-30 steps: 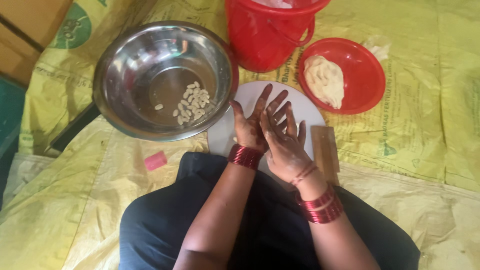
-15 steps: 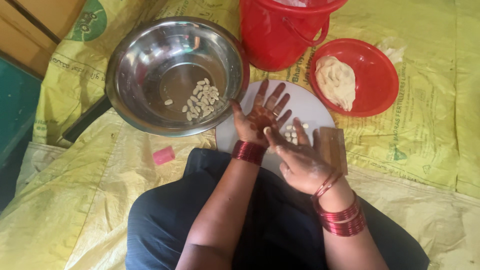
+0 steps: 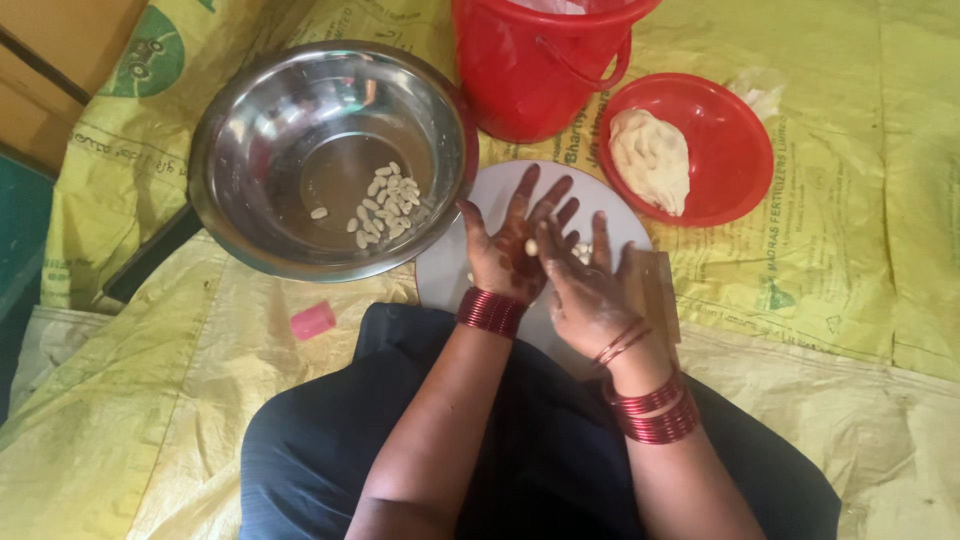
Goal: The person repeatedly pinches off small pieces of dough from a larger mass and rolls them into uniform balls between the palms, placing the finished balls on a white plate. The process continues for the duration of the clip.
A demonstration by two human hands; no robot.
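Right hand drawn back off open, upturned left palm, fingers spread, small pale dough piece now bared on it above round white board, rolling judged finished; right fingertips touching, gripping nothing.

Steel bowl left of bucket

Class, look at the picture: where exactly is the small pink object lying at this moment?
In the head view, the small pink object lies on the yellow sheet, left of the person's lap, just below the steel bowl and apart from both hands.
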